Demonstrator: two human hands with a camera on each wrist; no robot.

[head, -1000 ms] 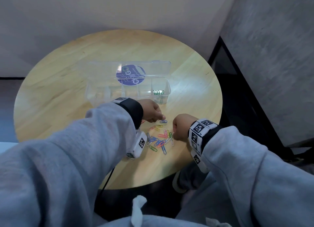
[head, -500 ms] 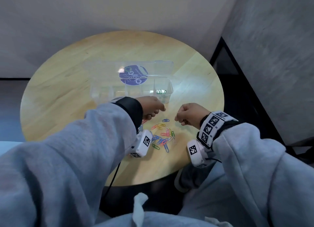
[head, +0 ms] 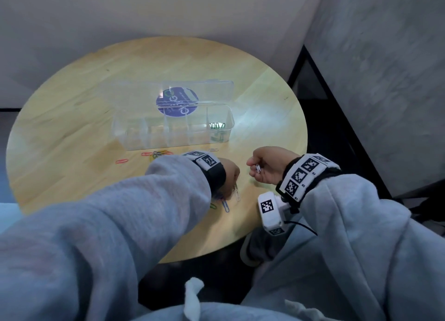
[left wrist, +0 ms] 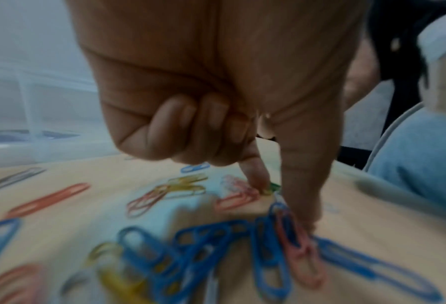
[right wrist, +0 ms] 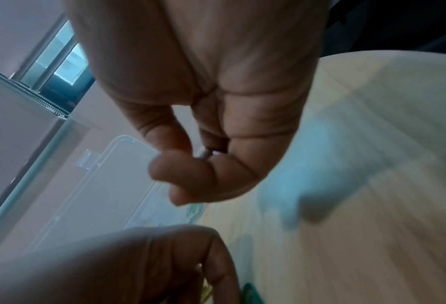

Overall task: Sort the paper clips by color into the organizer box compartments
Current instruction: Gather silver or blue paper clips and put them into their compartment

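While the left hand (head: 230,174) has dropped back onto the loose pile near the tabletop (head: 72,118) edge, the right hand (head: 267,165) has lifted clear of that pile and turned palm-up.

Item 1, right grip: fingers curled around a small bunch of pale clips (head: 258,168), white or silver; the count cannot be told. It hovers above the tabletop, short of the organizer box (head: 134,137), so this batch is gathered but not yet dropped.

Item 2, left grip: forefinger and thumb pinched down on a green clip (left wrist: 273,187) at the pile's far side, remaining fingers folded into the palm. Blue clips (left wrist: 216,242), pink, yellow and orange lie just beside the pinch, some touching it.

Item 3, box: lid open, rightmost compartment holds green clips (head: 218,126); other compartments appear unfilled. Likely destination for the green clip lies beyond the right hand.

Item 4, strays: red clips (head: 121,161) lie before the box front.
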